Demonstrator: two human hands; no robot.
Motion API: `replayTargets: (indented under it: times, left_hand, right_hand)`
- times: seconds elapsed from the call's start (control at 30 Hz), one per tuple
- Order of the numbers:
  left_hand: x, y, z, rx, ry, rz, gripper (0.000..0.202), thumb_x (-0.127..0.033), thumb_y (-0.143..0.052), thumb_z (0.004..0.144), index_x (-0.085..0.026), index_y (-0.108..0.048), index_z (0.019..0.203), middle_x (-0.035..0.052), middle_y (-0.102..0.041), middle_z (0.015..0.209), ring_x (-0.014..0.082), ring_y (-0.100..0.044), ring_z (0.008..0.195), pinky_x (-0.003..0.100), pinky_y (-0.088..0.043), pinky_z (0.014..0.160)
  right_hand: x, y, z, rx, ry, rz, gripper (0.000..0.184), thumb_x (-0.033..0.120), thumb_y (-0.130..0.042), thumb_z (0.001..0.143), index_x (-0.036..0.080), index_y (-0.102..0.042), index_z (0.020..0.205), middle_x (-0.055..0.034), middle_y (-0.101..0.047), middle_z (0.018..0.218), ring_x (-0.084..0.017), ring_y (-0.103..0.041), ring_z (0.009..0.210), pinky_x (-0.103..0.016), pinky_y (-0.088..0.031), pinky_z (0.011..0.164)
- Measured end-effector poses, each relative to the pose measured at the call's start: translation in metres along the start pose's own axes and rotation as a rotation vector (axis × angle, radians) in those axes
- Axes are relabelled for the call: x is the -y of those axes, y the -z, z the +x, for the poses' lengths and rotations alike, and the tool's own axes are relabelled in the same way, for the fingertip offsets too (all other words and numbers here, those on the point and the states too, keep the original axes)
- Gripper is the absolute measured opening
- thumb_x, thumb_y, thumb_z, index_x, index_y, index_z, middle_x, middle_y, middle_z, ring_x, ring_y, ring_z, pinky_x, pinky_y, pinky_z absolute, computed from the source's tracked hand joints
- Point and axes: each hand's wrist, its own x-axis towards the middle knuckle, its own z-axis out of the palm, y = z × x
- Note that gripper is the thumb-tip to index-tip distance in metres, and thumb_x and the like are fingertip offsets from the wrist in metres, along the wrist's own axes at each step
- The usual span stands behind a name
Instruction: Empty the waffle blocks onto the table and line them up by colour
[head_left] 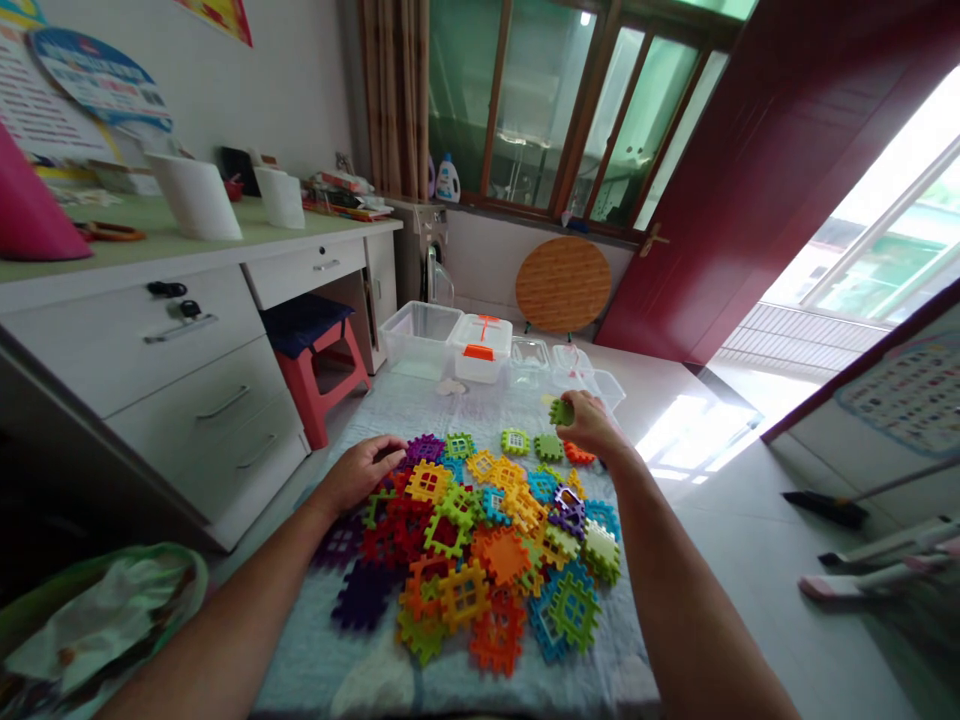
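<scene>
A heap of interlocking plastic building panels (502,555) in several colours lies on a cloth-covered table (307,650). Between the fingers of my right hand (590,424) is a green building panel (560,412), held above the far right of the heap. Below it, another green panel (549,447) and a light green window panel (515,441) lie side by side, with an orange panel (579,454) under my wrist. My left hand (367,467) rests at the heap's left edge, fingers bent, by a purple panel (424,450); whether it grips anything is unclear.
Behind the heap stand an open clear bin (421,335), a lidded clear box (484,350) with orange latches and smaller clear containers (529,360). A red stool (319,375) stands left of the table, near a white desk (187,360). A waste basket (196,590) is at lower left.
</scene>
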Motion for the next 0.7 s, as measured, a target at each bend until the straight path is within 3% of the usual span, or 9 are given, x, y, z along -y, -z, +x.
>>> replayTargets:
  times: [0.1,0.3,0.7]
  left_hand:
    - [0.002,0.000,0.000,-0.004,-0.006,-0.002,0.042,-0.056,-0.054,0.080,-0.021,-0.071,0.097,0.0043,-0.074,0.101,0.0259,-0.066,0.097,0.033,-0.048,0.091]
    - [0.001,0.000,0.000,0.010,0.026,-0.002,0.045,-0.059,-0.053,0.080,-0.021,-0.070,0.099,0.0054,-0.073,0.104,0.0262,-0.066,0.099,0.034,-0.048,0.092]
    - [-0.002,0.001,-0.001,0.015,0.035,-0.025,0.047,-0.062,-0.054,0.080,-0.021,-0.070,0.097,0.0053,-0.074,0.102,0.0281,-0.065,0.100,0.036,-0.047,0.093]
  right_hand:
    - [-0.011,-0.006,0.003,0.124,0.016,-0.065,0.051,0.018,-0.064,0.064,0.016,-0.061,0.114,-0.0116,-0.060,0.108,-0.024,-0.051,0.096,-0.031,-0.038,0.080]
    - [-0.009,-0.039,0.000,0.261,0.065,-0.104,0.055,0.016,-0.067,0.063,0.019,-0.061,0.117,-0.0097,-0.062,0.114,-0.024,-0.052,0.101,-0.031,-0.037,0.084]
    - [-0.003,-0.051,-0.005,0.306,0.042,-0.131,0.052,0.018,-0.066,0.066,0.019,-0.061,0.117,-0.0111,-0.061,0.116,-0.028,-0.053,0.107,-0.035,-0.039,0.086]
